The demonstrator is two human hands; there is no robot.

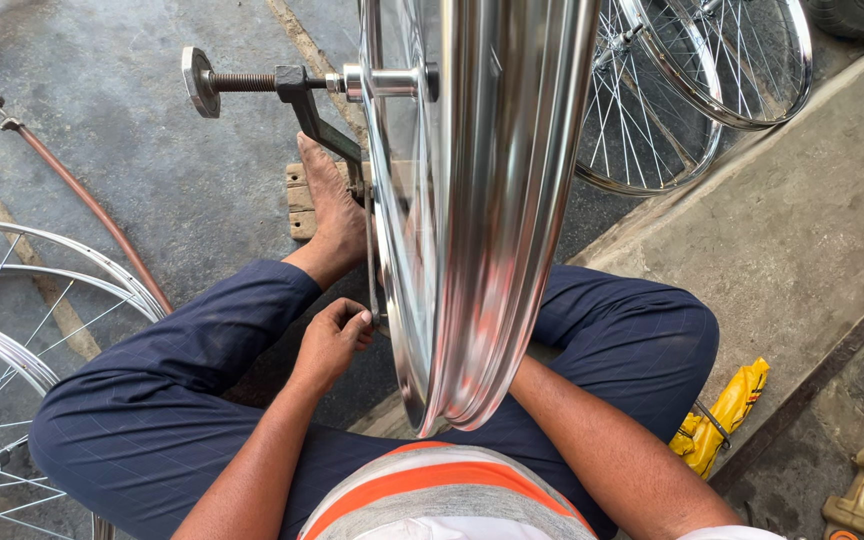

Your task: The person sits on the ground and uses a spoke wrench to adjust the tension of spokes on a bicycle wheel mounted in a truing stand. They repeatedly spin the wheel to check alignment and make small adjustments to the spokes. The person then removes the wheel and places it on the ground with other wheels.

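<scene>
Mounted rim: one shiny bicycle wheel rim point(482, 200) stands upright on edge at centre, running from 12 o'clock down to the lap.
Truing stand: one dark metal stand point(327, 125) holds the wheel's axle; its threaded rod and round knob point(198, 82) point toward 10 o'clock.
Left hand: left hand point(332, 340), fingers curled, pinches something small against the stand upright at the rim's left side; what it pinches is too small to tell.
Right hand: hidden behind the rim; only the forearm point(602, 450) shows at 5 o'clock, so its grip cannot be told.
Spare wheels: two spoked wheels point(692, 90) at 1 o'clock; about three rims point(12, 330) at 8 o'clock.
Foot: one bare foot point(327, 205) rests on a wooden block point(299, 205).
Yellow item: one crumpled yellow wrapper point(722, 415) at 4 o'clock.
</scene>
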